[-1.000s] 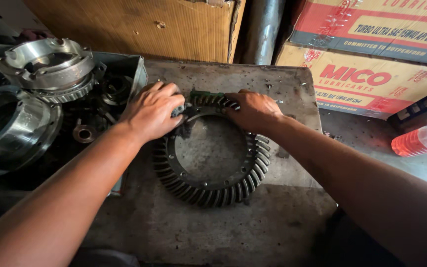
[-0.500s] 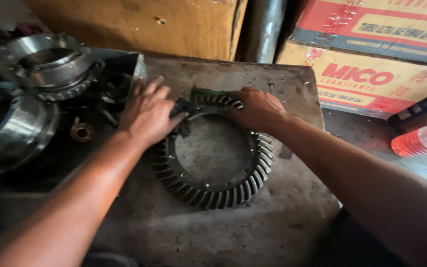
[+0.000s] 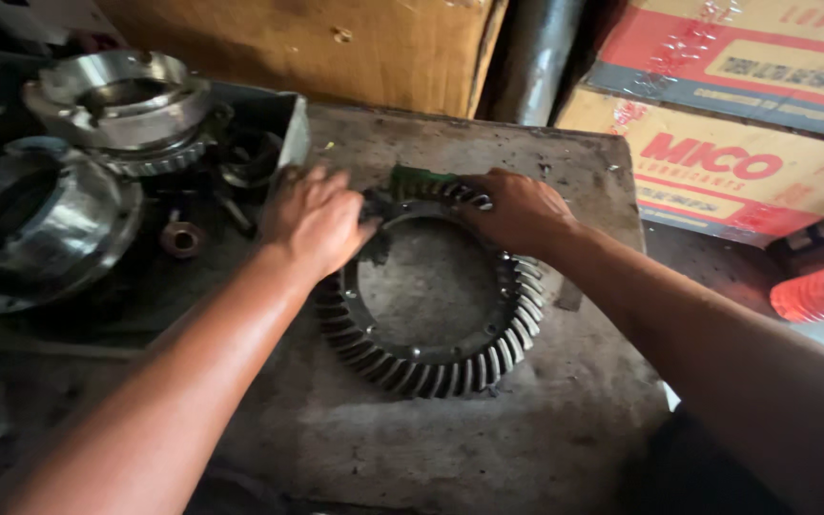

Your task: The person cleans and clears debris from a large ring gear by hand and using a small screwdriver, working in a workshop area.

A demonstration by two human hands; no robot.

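Both hands are down on the big toothed ring gear, which lies flat on the grimy counter: the left hand is curled over its upper-left rim and the right hand grips the far rim, fingers closed on the teeth. A green scrap peeks out between them at the gear's top edge. Off to the left, shiny metal housings sit in a tray of parts, cardboard boxes behind.
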